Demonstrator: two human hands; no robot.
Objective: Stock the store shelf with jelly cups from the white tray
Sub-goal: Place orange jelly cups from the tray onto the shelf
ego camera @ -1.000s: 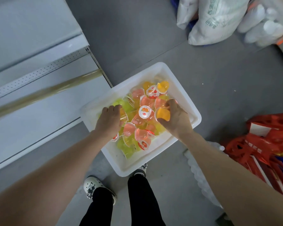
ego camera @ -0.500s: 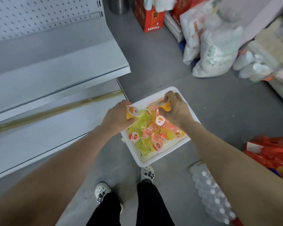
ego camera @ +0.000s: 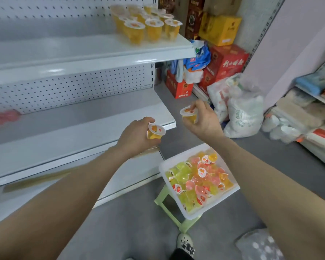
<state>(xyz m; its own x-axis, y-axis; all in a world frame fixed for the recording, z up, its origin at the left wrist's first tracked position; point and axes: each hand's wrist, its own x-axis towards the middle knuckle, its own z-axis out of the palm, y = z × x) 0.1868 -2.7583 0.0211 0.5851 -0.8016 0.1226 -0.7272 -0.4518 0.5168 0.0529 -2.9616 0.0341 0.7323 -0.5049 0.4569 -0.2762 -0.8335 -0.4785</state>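
My left hand [ego camera: 135, 137] is closed around an orange jelly cup [ego camera: 155, 133], held in front of the middle shelf's edge [ego camera: 101, 126]. My right hand [ego camera: 204, 121] grips a second orange jelly cup [ego camera: 189, 114] just right of that shelf's corner. The white tray [ego camera: 178, 199], full of green, pink and orange jelly cups, rests on a pale green stool [ego camera: 169, 209] below my right arm. Several orange jelly cups [ego camera: 148, 25] stand in rows at the right end of the upper shelf [ego camera: 83, 53].
Red and yellow cartons [ego camera: 225, 61] and white sacks [ego camera: 240, 111] crowd the floor right of the shelf unit. Another rack [ego camera: 311, 113] with packaged goods stands at the far right. Pink packs [ego camera: 2, 117] lie blurred at the middle shelf's left. My shoe [ego camera: 185, 243] is beside the stool.
Both hands have lifted out of the tray, each with an orange jelly cup, and risen to the level of the middle shelf. The view has tilted up from the tray to the shelves.
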